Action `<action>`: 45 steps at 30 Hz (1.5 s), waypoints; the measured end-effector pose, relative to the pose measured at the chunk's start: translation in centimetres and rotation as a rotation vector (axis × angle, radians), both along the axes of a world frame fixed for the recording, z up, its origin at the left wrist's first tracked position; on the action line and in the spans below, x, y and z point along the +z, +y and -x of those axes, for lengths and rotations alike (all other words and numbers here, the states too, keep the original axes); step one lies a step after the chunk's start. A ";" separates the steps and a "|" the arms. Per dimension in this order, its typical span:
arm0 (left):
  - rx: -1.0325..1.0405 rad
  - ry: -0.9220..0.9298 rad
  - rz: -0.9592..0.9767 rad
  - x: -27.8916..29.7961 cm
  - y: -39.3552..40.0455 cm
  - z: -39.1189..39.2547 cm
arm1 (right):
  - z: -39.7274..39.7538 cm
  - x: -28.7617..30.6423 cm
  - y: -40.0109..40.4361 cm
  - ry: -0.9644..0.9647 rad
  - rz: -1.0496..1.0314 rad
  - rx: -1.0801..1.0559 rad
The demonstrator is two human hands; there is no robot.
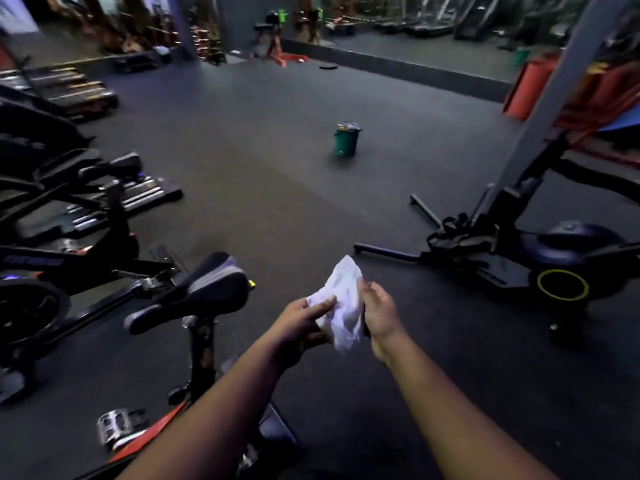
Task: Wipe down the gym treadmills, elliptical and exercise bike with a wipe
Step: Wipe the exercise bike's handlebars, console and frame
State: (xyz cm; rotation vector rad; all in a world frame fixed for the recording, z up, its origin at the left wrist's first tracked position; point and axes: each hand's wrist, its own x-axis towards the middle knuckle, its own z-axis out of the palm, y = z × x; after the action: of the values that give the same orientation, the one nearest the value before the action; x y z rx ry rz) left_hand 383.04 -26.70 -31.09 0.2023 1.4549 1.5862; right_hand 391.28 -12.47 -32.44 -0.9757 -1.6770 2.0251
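A crumpled white wipe hangs between both hands at the centre of the view, above the dark floor. My left hand pinches its left edge with thumb and fingers. My right hand grips its right side. An exercise bike with a black saddle and a red frame stands just left of my arms, with a metal pedal low down. A second bike and an elliptical stand further left. Treadmills show at the back, seemingly in a mirror.
A green bin full of rubbish stands alone on the open rubber floor ahead. A black machine with a yellow ring and a grey upright post fills the right. Red mats lean at the far right.
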 end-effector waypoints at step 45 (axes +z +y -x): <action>0.177 1.156 0.425 -2.8 42.1 38.9 | 31.2 -1.8 50.4 -0.235 -0.681 0.112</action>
State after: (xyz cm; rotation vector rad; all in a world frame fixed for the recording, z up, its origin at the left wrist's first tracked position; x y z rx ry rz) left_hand 344.11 15.37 -33.86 0.8506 2.7021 1.2447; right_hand 360.10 37.90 -34.24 -0.8957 -2.3540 1.2497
